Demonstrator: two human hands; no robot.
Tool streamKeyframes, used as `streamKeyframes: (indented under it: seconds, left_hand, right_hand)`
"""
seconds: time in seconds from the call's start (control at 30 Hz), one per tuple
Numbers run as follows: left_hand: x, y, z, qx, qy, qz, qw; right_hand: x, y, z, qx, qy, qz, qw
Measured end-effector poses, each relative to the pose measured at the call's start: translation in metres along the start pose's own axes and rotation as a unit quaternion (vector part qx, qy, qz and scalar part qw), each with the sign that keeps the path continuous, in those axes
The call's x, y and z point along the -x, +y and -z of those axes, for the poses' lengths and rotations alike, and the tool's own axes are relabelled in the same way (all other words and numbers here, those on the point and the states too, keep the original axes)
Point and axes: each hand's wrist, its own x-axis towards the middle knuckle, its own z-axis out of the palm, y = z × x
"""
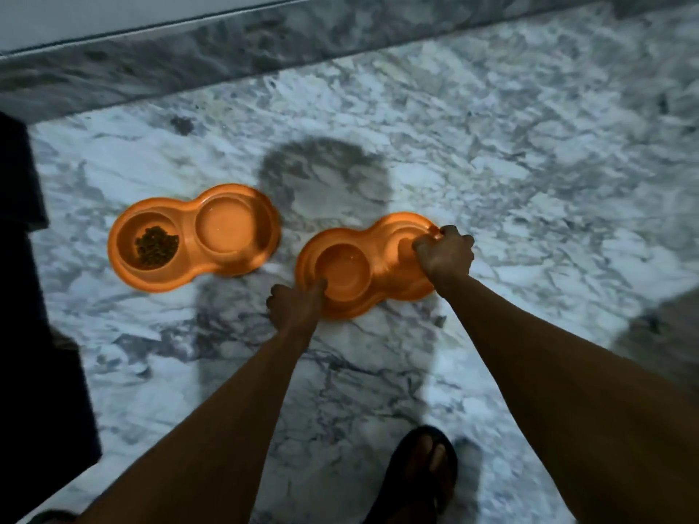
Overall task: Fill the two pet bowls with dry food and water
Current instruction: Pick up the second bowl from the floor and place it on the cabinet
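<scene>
Orange double bowl (368, 268) on the marble floor (529, 183), gripped at both ends: left hand (295, 306) pinches the near-left rim, right hand (446, 255) closes over the far-right rim. Two-hand hold probably to keep it level while it is set down or lifted; can't tell which. Its visible near well looks empty, the far well is hidden by the hand. Second orange bowl (194, 236) sits just beside, untouched: kibble (156, 246) in left well, right well looks empty or clear water, unclear
</scene>
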Motion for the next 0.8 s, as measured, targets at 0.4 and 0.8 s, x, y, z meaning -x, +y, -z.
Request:
streamKeyframes:
  seconds: [0.4,0.8]
  left_hand:
    - [0.012,0.015,-0.018,-0.006,0.032,-0.014,0.999]
    - [0.157,0.147,0.143,0.098,0.066,-0.058,0.991]
  right_hand:
    - [-0.007,0.042,0.009,-0.056,-0.018,-0.005,0.998]
    - [0.143,-0.115,0.205,-0.194,-0.007,0.021,0.981]
